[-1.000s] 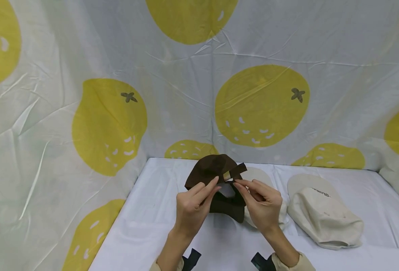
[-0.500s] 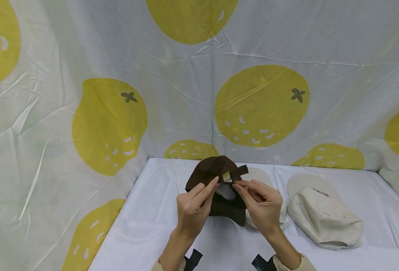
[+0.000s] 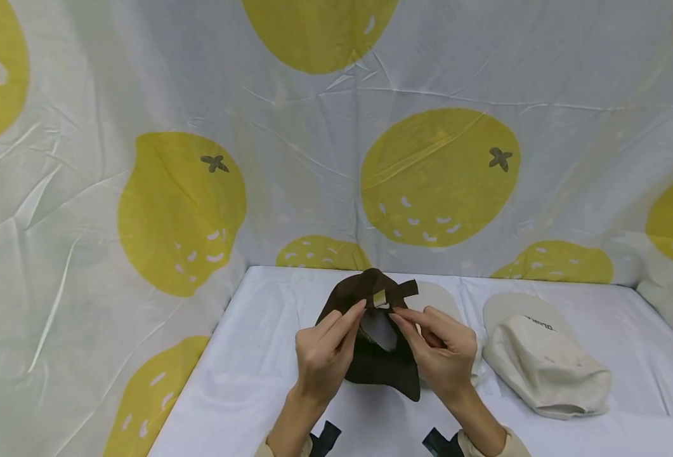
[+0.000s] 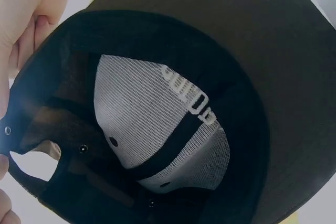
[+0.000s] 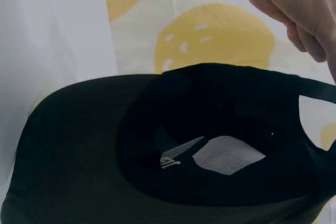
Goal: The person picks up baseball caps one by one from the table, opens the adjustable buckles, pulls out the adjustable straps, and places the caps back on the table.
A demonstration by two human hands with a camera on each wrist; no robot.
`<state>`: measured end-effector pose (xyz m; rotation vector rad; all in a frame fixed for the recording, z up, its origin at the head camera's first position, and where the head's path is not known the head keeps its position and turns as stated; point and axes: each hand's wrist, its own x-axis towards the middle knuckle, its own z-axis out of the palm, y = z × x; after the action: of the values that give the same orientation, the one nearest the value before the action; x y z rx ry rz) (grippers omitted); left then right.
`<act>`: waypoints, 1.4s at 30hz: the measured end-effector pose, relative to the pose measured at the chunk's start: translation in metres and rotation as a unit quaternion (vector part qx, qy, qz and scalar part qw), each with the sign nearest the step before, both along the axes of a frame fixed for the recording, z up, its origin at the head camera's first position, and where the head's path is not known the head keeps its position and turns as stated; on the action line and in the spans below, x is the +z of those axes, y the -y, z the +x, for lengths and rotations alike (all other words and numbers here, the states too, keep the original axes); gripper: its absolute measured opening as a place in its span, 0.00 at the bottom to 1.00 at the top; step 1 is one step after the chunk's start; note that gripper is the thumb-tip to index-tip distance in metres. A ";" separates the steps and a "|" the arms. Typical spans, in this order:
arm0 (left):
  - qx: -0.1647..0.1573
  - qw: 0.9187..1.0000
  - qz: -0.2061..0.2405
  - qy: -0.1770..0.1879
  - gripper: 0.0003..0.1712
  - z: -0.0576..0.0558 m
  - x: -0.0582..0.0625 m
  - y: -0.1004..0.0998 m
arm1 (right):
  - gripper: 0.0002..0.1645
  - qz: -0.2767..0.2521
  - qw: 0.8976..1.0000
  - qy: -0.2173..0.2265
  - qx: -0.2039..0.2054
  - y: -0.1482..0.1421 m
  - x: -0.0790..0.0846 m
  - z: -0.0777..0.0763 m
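Cap in hand: here we are with a dark brown baseball cap (image 3: 378,371), just below the middle of the head view towards 5 o'clock, held up between the hands with its brim dropping to 6 o'clock.
Left hand (image 3: 323,352): we find it at the cap's 8 o'clock, thumb and forefinger pinched together on the cap's back edge beside the strap.
Right hand (image 3: 444,352): over at 4 o'clock, thumb and forefinger pinching near the strap; whether they have the strap or the rim, we cannot tell.
Adjustable strap (image 3: 403,291): its loose tail sticks out towards 2 o'clock, beside a small pale patch (image 3: 380,299) that may be a buckle; too small for us to be sure.
Inside the crown: from the left wrist we look onto white mesh lining (image 4: 136,114) with pale lettering (image 4: 184,90).
Other caps: 2 cream ones on the white tablecloth (image 3: 245,355), a lettered cream cap (image 3: 547,368) at 3 o'clock, and a partly hidden cream cap (image 3: 436,297) behind the right hand.
Strap step: we judge this to be adjusting or fastening the back strap, with the tail not yet tucked flat.
Next on the strap: we'd say it calls for a steady left pinch while the right guides the strap; a slack hold could let the band twist.
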<state>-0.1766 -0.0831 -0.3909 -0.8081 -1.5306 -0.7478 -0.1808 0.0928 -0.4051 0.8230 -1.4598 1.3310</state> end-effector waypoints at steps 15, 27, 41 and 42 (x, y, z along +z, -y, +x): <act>-0.033 0.999 0.039 -0.012 0.08 0.007 0.008 -0.004 | 0.13 -0.015 0.997 -0.064 -0.029 0.005 0.013 0.008; -0.043 0.999 0.024 0.003 0.08 0.010 0.009 -0.002 | 0.10 -0.012 0.998 -0.068 -0.007 0.005 0.016 0.010; -0.075 0.996 0.042 0.038 0.08 0.011 0.007 -0.003 | 0.10 -0.008 0.997 -0.073 0.001 0.006 0.013 0.006; -0.079 0.995 0.041 0.042 0.08 0.011 0.007 -0.002 | 0.10 -0.007 0.997 -0.075 -0.001 0.006 0.013 0.005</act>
<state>-0.1656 -0.0807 -0.3837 -0.8517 -1.5113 -0.9656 -0.1753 0.0869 -0.3916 0.8923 -1.3319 1.2496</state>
